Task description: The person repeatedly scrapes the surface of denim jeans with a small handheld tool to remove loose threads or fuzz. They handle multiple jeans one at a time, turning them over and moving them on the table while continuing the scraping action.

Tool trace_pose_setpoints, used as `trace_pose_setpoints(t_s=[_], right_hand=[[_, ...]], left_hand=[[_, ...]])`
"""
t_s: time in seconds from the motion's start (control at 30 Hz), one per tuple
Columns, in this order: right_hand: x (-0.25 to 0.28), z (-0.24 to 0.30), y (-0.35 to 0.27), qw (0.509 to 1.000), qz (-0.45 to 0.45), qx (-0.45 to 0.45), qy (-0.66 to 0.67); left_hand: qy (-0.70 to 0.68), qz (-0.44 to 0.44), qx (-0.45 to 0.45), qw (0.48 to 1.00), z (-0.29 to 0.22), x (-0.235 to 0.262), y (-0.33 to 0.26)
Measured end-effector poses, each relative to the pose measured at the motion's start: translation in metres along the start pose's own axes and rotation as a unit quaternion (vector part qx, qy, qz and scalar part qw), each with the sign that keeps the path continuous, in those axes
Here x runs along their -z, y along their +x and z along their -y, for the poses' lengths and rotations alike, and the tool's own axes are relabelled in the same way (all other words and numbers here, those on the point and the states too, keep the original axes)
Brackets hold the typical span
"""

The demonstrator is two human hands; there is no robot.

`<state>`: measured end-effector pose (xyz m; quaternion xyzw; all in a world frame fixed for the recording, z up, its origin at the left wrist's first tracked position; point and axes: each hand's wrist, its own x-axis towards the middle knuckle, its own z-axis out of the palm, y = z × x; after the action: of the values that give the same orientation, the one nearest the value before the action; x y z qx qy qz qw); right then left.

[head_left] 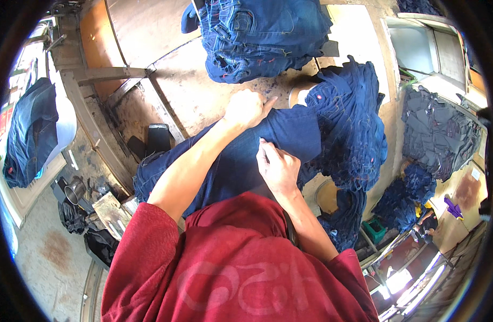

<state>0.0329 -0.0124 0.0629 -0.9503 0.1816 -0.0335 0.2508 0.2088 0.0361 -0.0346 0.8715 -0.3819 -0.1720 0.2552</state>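
Observation:
A dark blue pair of jeans lies across in front of me, one leg stretched out to the right. At its far edge, my left hand is curled closed with the thumb pointing right; glare hides what is inside it, if anything. My right hand is closer to me, over the middle of the denim. Its thumb and fingertips are pinched together at the cloth, and whatever they hold is too small to name.
A thick stack of folded jeans sits at the far side. To the right hangs a heaped pile of jeans, with a pile of dark grey garments beyond. Another pair of jeans drapes at far left, near a metal cup.

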Motion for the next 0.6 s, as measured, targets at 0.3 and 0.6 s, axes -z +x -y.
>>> trace_pose_setpoints(t_s=[0.3,0.6], right_hand=[[0.001,-0.003,0.005,0.997,-0.021,-0.014,0.069],[0.006,0.001,-0.002,0.996,-0.029,-0.02,0.079]], left_hand=[[-0.001,-0.022,0.012,1.0,0.002,-0.005,-0.002],[-0.009,-0.025,0.009,1.0,0.003,-0.009,-0.001]])
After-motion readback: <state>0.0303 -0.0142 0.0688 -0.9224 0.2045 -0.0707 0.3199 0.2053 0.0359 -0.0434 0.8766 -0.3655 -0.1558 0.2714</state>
